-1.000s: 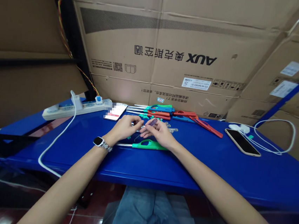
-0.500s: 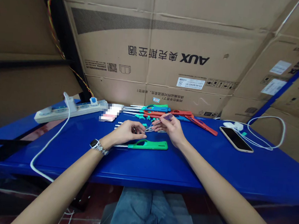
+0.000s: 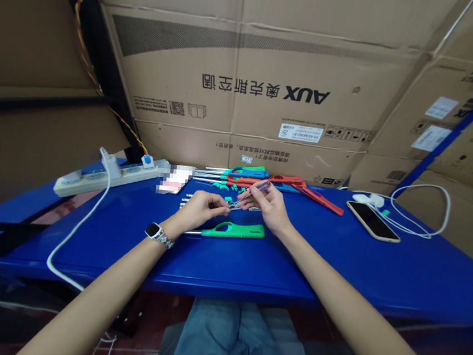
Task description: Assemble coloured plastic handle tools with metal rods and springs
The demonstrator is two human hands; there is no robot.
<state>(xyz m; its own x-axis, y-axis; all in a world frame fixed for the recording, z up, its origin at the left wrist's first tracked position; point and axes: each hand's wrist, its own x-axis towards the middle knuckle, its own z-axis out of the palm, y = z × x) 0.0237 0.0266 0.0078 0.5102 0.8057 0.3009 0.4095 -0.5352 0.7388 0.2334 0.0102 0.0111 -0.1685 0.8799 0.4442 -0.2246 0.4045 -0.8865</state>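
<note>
A: Pinching a small purple-handled tool [image 3: 262,186] in the right hand [image 3: 268,205], its thin metal tip pointing toward the left hand [image 3: 202,206].

B: And the left?

A: Fingers pressed together on something tiny at the tool's tip. It's too small to name. Both hands hover just above the blue desk [image 3: 337,265], right behind the green lighter [image 3: 233,231], which lies flat with its metal nozzle pointing left.

B: What could go wrong, in your view?

A: The tiny piece could slip from the left fingertips and bounce among the loose teal bits [image 3: 221,185] and metal tubes [image 3: 210,170] just beyond, where it would be hard to pick out. A shaky tip could also miss and prick a finger, I'd guess.

B: Anything else close by?

A: The pile of red, blue and green lighters [image 3: 270,178] sits behind the hands; a wide sweep of the right wrist might scatter it. The phone [image 3: 373,221] and white cable [image 3: 421,212] lie well apart to the right, the power strip [image 3: 106,176] well to the left.
</note>
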